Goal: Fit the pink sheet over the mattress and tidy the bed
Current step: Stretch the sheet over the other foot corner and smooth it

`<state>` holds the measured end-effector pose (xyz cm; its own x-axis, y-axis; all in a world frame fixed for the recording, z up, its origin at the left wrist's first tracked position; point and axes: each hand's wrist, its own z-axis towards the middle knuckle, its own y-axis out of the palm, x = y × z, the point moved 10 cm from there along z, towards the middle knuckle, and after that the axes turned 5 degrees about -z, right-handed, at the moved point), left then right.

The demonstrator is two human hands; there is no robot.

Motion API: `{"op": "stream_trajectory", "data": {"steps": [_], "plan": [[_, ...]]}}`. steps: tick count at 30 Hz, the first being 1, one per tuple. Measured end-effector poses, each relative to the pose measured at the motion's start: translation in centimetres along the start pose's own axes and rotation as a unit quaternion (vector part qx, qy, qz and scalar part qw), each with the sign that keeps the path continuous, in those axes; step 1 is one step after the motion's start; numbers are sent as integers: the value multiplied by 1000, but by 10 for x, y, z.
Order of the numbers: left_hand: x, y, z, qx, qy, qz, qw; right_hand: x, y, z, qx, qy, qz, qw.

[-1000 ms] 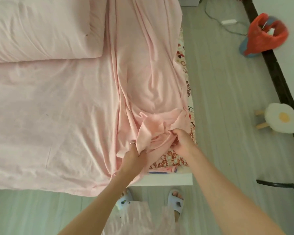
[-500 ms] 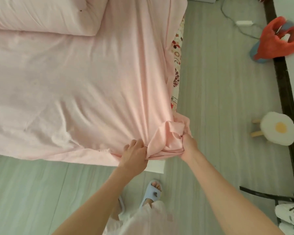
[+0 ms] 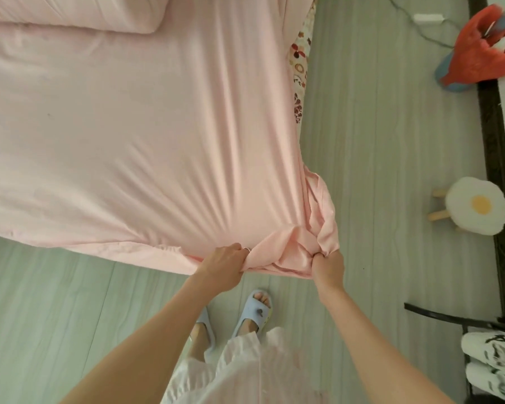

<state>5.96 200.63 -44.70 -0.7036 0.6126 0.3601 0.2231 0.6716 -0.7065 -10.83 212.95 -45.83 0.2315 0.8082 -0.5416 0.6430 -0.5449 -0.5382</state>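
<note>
- The sheet (image 3: pixel 146 135) lies over the mattress (image 3: pixel 299 83), pulled in tight folds toward the near right corner.
- The left hand (image 3: pixel 226 262) grips the sheet at the bed edge, fingers curled into the cloth.
- The right hand (image 3: pixel 328 265) pinches the bunched corner of the sheet, which hangs beyond the corner, over the floor (image 3: pixel 376 141).
- A pillow (image 3: pixel 70 11) lies at the top left.
- A flowered strip of the mattress shows along the right side.

Left hand (image 3: pixel 226 262), right hand (image 3: pixel 327 265) grip bunched pink sheet (image 3: pixel 146 135) corner.
</note>
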Motion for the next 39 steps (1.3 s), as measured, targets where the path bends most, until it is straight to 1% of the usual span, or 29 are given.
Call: {"op": "stream_trajectory", "data": {"steps": [2, 4, 8, 11, 13, 16, 17, 20, 21, 22, 23, 24, 25, 26, 27, 30, 32, 33, 34, 36, 37, 39], "plan": [[3, 11, -2, -21, 3, -26, 999, 21, -8, 5, 3, 34, -33, 999], [9, 24, -5, -54, -2, -71, 996, 32, -17, 6, 1, 41, -79, 996], [14, 58, -13, -131, -42, -172, 975, 33, -19, 8, -27, -5, -173, 985], [14, 96, -29, -241, -84, -210, 944, 39, -21, 14, -40, -22, -231, 972], [18, 115, -40, -296, -97, -220, 925, 49, -27, 16, -42, -3, -270, 962], [29, 123, -39, -318, -88, -260, 908, 60, -37, 15, -35, 25, -325, 945], [33, 124, -38, -323, -90, -290, 896, 61, -38, 14, -34, 24, -338, 940], [46, 132, -40, -357, -128, -407, 831, 60, -35, 14, -40, 25, -344, 938], [52, 134, -40, -359, -128, -413, 827, 60, -34, 15, -44, 32, -340, 939], [55, 135, -37, -352, -123, -407, 834, 60, -33, 17, -47, 38, -336, 940], [55, 133, -33, -332, -119, -387, 852, 60, -32, 18, -49, 40, -333, 941], [51, 129, -27, -299, -115, -352, 879, 58, -31, 18, -51, 38, -334, 940], [45, 121, -20, -256, -109, -311, 909, 54, -30, 19, -51, 33, -338, 939], [37, 112, -13, -209, -103, -281, 931, 50, -26, 19, -52, 25, -341, 938], [28, 101, -8, -163, -101, -268, 944, 45, -20, 19, -55, 13, -344, 937], [-13, 60, 0, -10, -112, -261, 959, 27, 6, 16, -78, -30, -342, 936], [-37, 27, 0, 87, -103, -217, 967, 11, 30, 10, -97, -68, -334, 935], [-49, 13, -1, 120, -108, -191, 968, 0, 43, 6, -107, -92, -332, 933], [-59, 2, -3, 140, -116, -164, 970, -10, 54, 1, -115, -119, -332, 928], [-83, -15, -5, 164, -138, -114, 970, -36, 82, -8, -133, -193, -350, 907], [-92, -21, -6, 169, -147, -88, 971, -49, 92, -13, -132, -237, -368, 889], [-115, -27, -3, 165, -163, -37, 972, -80, 115, -19, -106, -332, -403, 846]]}}
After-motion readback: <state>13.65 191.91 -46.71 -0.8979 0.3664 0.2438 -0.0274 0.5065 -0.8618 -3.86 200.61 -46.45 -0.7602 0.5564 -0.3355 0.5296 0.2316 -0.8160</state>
